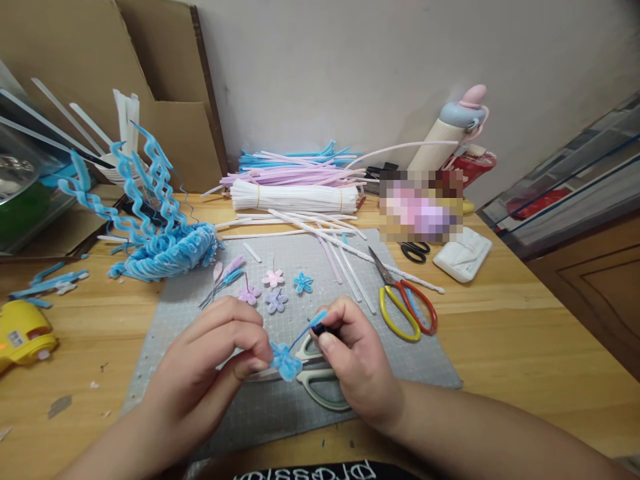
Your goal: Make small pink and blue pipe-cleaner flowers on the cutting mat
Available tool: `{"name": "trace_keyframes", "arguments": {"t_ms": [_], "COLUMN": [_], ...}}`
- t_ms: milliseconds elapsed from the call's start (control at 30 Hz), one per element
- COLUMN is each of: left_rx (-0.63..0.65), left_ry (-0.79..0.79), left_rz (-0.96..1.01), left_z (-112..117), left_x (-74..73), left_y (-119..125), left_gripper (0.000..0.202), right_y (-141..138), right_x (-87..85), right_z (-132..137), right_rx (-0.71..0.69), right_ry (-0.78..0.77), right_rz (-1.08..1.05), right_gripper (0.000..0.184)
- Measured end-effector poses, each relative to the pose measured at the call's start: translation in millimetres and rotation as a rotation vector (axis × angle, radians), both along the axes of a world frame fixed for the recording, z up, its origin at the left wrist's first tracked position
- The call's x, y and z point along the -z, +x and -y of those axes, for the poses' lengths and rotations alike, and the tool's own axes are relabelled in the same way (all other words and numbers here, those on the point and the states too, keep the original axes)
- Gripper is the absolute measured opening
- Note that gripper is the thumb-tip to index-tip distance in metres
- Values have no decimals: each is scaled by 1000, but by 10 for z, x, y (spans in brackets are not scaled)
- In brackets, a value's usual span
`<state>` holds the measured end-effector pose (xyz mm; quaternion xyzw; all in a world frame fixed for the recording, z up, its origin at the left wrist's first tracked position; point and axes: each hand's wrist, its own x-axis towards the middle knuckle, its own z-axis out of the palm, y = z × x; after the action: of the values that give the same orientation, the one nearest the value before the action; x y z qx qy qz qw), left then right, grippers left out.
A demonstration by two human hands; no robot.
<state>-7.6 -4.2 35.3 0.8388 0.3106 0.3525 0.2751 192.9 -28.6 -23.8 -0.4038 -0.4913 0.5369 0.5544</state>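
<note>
Between the thumb and fingers of my left hand (pixel 220 360) is a light blue pipe cleaner flower (pixel 287 362). A thin stem with a fuzzy blue tip (pixel 318 319) runs from it up toward my right hand (pixel 357 360). My right hand is closed around a small black object (pixel 320 329), mostly hidden by the fingers, beside that tip. Below the hands, pale green-handled scissors (pixel 323 390) lie on the grey cutting mat (pixel 170 360), partly covered by my right hand. Just beyond lie a pink flower (pixel 273 278), a blue flower (pixel 303 283) and two purple ones (pixel 276 301).
Red-and-yellow-handled scissors (pixel 405 310) lie right of the mat, near a white case (pixel 463 255). Bundled white pipe cleaners (pixel 295 197) sit at the back. A blue curly pipe cleaner piece (pixel 170 253) stands left, with a yellow glue gun (pixel 27 337) nearer me.
</note>
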Motion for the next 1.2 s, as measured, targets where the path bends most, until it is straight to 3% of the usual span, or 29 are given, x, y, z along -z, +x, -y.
{"name": "trace_keyframes", "arguments": {"t_ms": [667,933,1200], "left_rx": [0,-77,-5], "left_ry": [0,-36,-14], "left_rz": [-39,46,-46], "left_z": [0,35,-9], "left_x": [-28,16,-55], "left_y": [-11,29,-20], "left_gripper": [28,21,27], "right_y": [-3,10,4], "right_x": [45,16,-14], "right_z": [-6,14,18], "right_rx": [53,24,20], "right_ry": [-18,22,22], "right_rz": [-86,-6,35], "right_gripper": [5,8,10]}}
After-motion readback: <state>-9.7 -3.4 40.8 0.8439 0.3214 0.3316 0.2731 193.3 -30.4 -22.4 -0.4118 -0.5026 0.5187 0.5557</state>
